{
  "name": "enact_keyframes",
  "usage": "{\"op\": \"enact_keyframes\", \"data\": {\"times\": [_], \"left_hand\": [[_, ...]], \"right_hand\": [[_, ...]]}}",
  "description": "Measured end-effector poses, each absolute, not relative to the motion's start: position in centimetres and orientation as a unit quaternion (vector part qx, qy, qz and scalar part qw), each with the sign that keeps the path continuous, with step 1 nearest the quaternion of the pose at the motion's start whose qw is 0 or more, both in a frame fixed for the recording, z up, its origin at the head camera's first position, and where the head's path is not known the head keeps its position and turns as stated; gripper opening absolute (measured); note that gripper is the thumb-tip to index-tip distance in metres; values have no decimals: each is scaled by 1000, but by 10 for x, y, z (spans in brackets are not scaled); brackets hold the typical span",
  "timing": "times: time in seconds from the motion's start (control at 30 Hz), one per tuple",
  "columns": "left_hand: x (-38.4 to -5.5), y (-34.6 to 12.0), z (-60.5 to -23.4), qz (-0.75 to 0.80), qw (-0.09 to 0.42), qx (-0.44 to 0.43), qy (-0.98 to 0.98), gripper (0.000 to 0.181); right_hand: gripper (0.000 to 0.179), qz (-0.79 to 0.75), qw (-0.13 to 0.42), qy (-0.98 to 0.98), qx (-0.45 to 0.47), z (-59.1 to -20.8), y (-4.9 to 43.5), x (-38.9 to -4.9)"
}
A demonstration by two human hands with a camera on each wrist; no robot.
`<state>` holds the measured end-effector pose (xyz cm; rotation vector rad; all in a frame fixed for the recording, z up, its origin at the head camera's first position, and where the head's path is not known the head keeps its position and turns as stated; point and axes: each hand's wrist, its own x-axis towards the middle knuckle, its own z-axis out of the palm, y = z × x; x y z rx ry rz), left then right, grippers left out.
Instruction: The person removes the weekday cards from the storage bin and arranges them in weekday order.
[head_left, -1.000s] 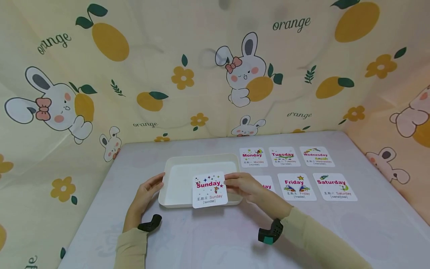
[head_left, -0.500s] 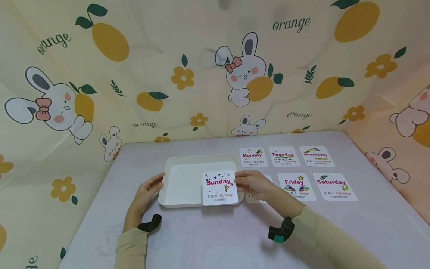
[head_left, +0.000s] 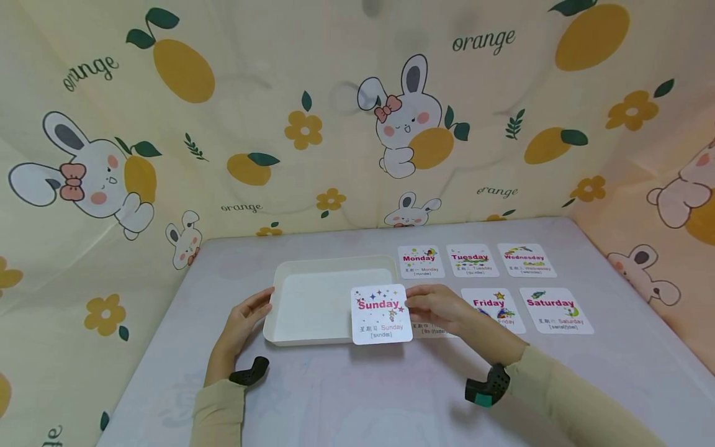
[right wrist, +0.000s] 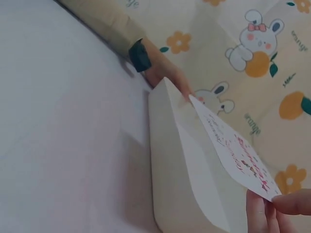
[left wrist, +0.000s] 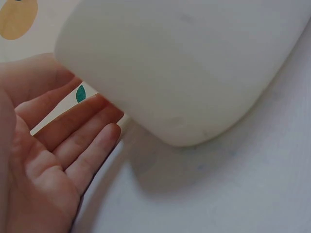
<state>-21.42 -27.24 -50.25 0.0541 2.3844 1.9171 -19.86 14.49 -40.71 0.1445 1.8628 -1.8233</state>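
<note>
A white square card printed "Sunday" (head_left: 382, 315) is pinched at its right edge by my right hand (head_left: 438, 309). It is held above the table, in front of the right part of a shallow white tray (head_left: 304, 338). The right wrist view shows thumb and fingertips on a corner of the card, which is tilted over the tray's side. My left hand (head_left: 246, 320) is at the tray's left side. In the left wrist view its fairly straight fingers (left wrist: 99, 148) reach the tray's outer wall. A "Thursday" card (head_left: 432, 331) lies partly hidden behind my right hand.
Right of the tray lie weekday cards in two rows: Monday (head_left: 421, 262), Tuesday (head_left: 472, 261) and Wednesday (head_left: 527, 261) behind, Friday (head_left: 485, 296) and Saturday (head_left: 556, 310) in front. A cloth with rabbits and oranges (head_left: 324, 124) hangs behind the pale table (head_left: 313, 397).
My right hand has carried the "Sunday" card to the right, from over the tray's middle to its right end, covering part of the Friday card. My left hand and the tray have stayed put.
</note>
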Motion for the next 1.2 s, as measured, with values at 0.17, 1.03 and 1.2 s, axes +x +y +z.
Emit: {"op": "enact_keyframes", "data": {"times": [0.17, 1.03, 1.2], "left_hand": [[-213, -272, -501, 625, 42, 15, 779, 57], [-214, -271, -502, 622, 39, 12, 782, 57], [-214, -271, -502, 620, 41, 6, 783, 56]], "right_hand": [[38, -651, 261, 710, 58, -406, 154, -196], [32, -606, 294, 738, 47, -417, 209, -182], [31, -597, 301, 742, 48, -419, 215, -177]]}}
